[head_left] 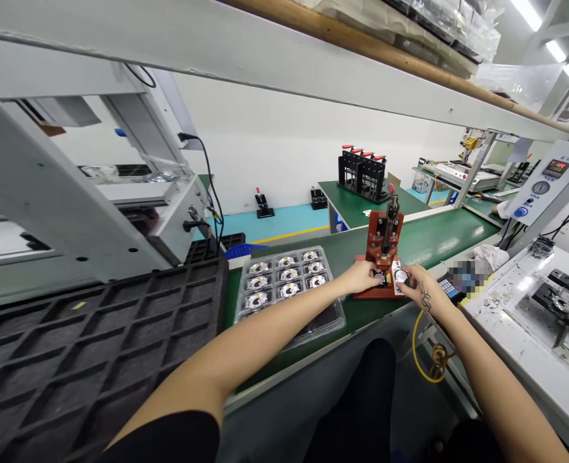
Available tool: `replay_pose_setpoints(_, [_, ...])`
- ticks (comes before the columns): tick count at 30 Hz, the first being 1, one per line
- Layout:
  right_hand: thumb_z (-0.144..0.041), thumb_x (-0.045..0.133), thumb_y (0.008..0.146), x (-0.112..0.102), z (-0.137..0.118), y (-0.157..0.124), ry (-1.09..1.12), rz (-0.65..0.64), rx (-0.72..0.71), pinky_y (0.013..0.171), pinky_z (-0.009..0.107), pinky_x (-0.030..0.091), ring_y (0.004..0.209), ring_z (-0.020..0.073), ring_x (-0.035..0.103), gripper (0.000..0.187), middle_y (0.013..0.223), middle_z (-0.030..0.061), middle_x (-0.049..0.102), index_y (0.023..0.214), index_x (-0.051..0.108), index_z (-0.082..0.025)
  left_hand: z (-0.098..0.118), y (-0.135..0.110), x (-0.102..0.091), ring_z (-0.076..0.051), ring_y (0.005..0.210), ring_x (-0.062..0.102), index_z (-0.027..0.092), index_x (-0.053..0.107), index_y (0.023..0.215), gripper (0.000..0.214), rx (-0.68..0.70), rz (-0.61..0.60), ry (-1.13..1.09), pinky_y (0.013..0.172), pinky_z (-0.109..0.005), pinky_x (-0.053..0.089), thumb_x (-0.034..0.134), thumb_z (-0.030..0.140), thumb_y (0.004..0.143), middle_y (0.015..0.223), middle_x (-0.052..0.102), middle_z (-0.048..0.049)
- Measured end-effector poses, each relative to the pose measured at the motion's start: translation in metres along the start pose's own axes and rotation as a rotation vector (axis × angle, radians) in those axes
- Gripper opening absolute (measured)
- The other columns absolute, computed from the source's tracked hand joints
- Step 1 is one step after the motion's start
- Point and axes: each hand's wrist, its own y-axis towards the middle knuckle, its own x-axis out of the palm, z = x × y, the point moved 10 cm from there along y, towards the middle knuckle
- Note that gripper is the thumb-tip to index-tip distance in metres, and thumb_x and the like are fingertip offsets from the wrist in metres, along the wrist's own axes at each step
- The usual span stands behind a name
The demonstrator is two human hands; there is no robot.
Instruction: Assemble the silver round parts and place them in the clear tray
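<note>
A red toggle-clamp press (375, 233) stands on the green bench in front of me. At its base my left hand (360, 276) has its fingers closed at the edge of a small round dark part (380, 279) that sits in the fixture. What the fingertips grip is partly hidden. On the press's right side my right hand (418, 283) pinches a white part with a round silver disc (400, 276), held close to the fixture. A clear plastic tray (242, 289) with several white and silver round parts in its pockets lies left of the press, beneath my left forearm.
Black compartment trays (120, 347) fill the left side. A white machine (530, 308) and a control box (547, 183) stand to the right, with a yellow hose (415, 347) below. Overhead runs a shelf beam (313, 77). Black clamp fixtures (361, 175) stand on a farther table.
</note>
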Motion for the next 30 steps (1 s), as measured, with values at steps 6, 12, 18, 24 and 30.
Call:
replay_pose_setpoints(6, [-0.037,0.069,0.095,0.016,0.026,0.005,0.017,-0.029,0.064,0.072,0.032,0.052,0.074,0.0191,0.059,0.033,0.086,0.0018,0.058,0.122,0.071,-0.018,0.0,0.015,0.013,-0.022,0.068,0.066,0.018,0.077,0.089,0.017,0.03,-0.014,0.001,0.062,-0.028,0.043,0.08,0.022,0.073,0.07,0.069,-0.0009])
replay_pose_setpoints(12, [-0.039,0.074,0.092,0.045,0.034,0.024,0.035,-0.132,0.083,0.074,0.033,0.053,0.074,0.0185,0.059,0.033,0.091,0.0044,0.063,0.116,0.075,-0.017,-0.003,-0.011,-0.015,-0.021,0.065,0.063,0.017,0.077,0.094,0.026,0.017,-0.001,-0.024,0.062,-0.029,0.043,0.081,0.033,0.074,0.068,0.067,-0.0005])
replay_pose_setpoints(18, [-0.028,0.084,0.083,0.072,0.021,0.052,0.04,-0.235,0.005,0.091,0.04,0.057,0.098,0.0268,0.066,0.034,0.11,0.0104,0.07,0.116,0.081,-0.021,-0.018,-0.072,-0.097,-0.022,0.079,0.065,0.021,0.078,0.11,0.04,-0.007,0.12,-0.027,0.071,-0.032,0.051,0.078,0.048,0.081,0.095,0.069,-0.0055])
replay_pose_setpoints(24, [-0.03,0.086,0.08,0.066,0.008,0.053,-0.025,-0.23,-0.031,0.08,0.035,0.059,0.087,0.0263,0.07,0.016,0.087,0.0061,0.076,0.094,0.082,-0.022,-0.052,-0.132,-0.148,-0.019,0.075,0.07,0.021,0.072,0.112,0.052,-0.187,0.234,-0.57,0.072,-0.035,0.06,0.093,0.048,0.073,0.094,0.073,-0.0047])
replay_pose_setpoints(30, [-0.066,0.029,0.111,-0.041,0.0,0.095,-0.122,0.105,-0.028,0.059,0.03,0.049,0.055,0.0171,0.061,0.078,0.06,0.0068,0.069,0.072,0.074,-0.016,-0.097,-0.214,-0.232,-0.021,0.075,0.072,0.019,0.071,0.114,0.058,-0.246,0.605,-0.625,0.07,-0.034,0.061,0.097,0.047,0.07,0.085,0.074,-0.0045])
